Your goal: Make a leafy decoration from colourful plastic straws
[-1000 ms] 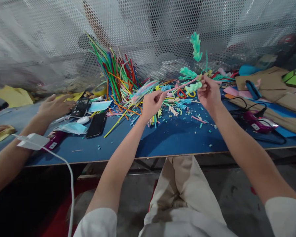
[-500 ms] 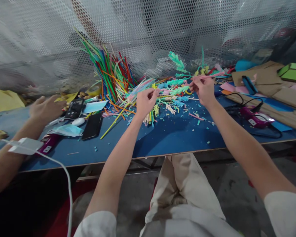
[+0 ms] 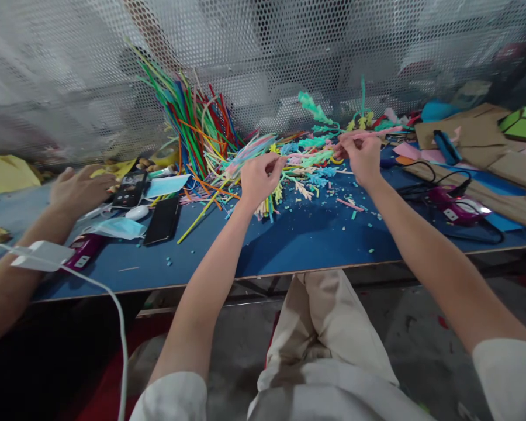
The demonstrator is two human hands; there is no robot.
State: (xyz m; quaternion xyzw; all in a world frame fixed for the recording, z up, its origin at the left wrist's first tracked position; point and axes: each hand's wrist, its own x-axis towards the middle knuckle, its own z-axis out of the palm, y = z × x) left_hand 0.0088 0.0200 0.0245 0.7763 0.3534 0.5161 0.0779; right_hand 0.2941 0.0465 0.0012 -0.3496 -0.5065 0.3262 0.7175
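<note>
Over the blue table point(image 3: 315, 245), a pink pipe cleaner point(image 3: 384, 133) passes through the fingers of my right hand point(image 3: 363, 158), its fuzzy end sticking out to the right. My left hand point(image 3: 259, 178) pinches the pink strand that runs across between the two hands; its fingertips are partly hidden. Beneath and behind lie shaped pieces, among them a green leafy stem point(image 3: 313, 108), a light blue piece point(image 3: 322, 175) and a cream piece point(image 3: 303, 189). Left of my left hand is a heap of pale pipe cleaners point(image 3: 252, 153).
Long coloured pipe cleaners point(image 3: 193, 126) lean on the perforated metal screen point(image 3: 284, 52). A co-worker's hand point(image 3: 81, 190) rests at left near a black phone point(image 3: 162, 221), a face mask point(image 3: 118, 228) and a white cable point(image 3: 121, 339). Cardboard point(image 3: 471, 131) and a purple power strip point(image 3: 458, 206) lie right.
Both hands stay in nearly the same place, still on the pink pipe cleaner. The strand between them shows a little more plainly now. The view has shifted slightly.
</note>
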